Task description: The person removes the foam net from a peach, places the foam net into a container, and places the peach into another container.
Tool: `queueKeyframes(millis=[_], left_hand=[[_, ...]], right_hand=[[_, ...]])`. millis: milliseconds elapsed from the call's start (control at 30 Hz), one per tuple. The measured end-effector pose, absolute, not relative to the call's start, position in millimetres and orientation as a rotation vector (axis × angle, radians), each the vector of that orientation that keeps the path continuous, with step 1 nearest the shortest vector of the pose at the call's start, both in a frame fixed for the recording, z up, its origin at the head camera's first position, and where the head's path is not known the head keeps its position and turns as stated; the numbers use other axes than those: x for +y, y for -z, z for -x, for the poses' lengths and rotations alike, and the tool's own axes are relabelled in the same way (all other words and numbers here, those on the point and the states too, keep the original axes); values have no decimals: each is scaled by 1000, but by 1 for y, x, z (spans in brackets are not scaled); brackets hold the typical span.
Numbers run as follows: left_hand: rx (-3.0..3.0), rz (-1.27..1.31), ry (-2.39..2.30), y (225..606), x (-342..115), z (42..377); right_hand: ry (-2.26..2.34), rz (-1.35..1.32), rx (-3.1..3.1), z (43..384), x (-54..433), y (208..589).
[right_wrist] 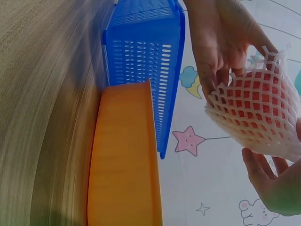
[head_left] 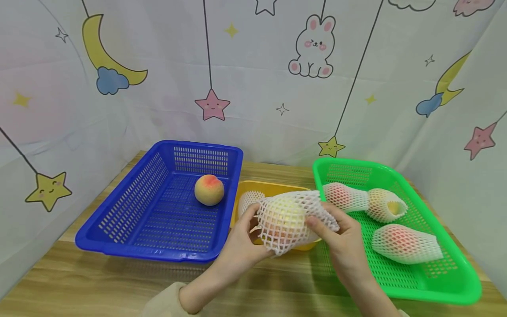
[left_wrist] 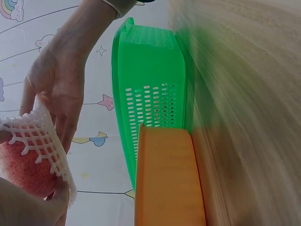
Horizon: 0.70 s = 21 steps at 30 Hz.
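Note:
Above the yellow-orange basket (head_left: 273, 188), both hands hold a peach (head_left: 282, 215) in a white foam net sleeve (head_left: 313, 200). My left hand (head_left: 243, 240) grips the peach from the left side, its fingers partly hidden behind the net. With thumb and fingers, my right hand (head_left: 346, 235) pinches the narrower end of the sleeve. The net spreads wide around the fruit, and red skin (left_wrist: 26, 165) shows bare below its edge in the left wrist view. Another netted peach (head_left: 250, 200) lies in the yellow-orange basket, partly covered by the hands.
At the left stands a blue basket (head_left: 158, 253) with one bare peach (head_left: 209, 190) in it. A green basket (head_left: 471, 286) at the right holds several netted fruits (head_left: 405, 243). All stand on a wooden table (head_left: 265, 290) before a patterned cloth (head_left: 257, 127).

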<state>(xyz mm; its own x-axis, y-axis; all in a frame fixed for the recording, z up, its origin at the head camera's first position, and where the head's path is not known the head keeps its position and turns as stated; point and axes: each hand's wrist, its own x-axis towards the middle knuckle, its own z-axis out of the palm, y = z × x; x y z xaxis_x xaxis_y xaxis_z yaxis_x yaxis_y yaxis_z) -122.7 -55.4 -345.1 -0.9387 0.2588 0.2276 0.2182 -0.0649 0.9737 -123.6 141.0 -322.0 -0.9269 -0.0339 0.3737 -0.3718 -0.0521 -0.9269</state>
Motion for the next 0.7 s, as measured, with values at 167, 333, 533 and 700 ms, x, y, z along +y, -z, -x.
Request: queueKeyframes(millis=[167, 333, 533, 700], left_hand=[[2144, -556, -2193, 345, -57, 123], [2165, -583, -2186, 345, -58, 123], [2178, -603, -2193, 344, -58, 124], [2196, -603, -2197, 343, -59, 125]], right_hand=[[-2084, -442, -1932, 124, 143, 322], [-2196, -500, -1844, 126, 147, 322], [-2253, -548, -1768, 128, 155, 319], [-2270, -586, -1746, 130, 162, 316]])
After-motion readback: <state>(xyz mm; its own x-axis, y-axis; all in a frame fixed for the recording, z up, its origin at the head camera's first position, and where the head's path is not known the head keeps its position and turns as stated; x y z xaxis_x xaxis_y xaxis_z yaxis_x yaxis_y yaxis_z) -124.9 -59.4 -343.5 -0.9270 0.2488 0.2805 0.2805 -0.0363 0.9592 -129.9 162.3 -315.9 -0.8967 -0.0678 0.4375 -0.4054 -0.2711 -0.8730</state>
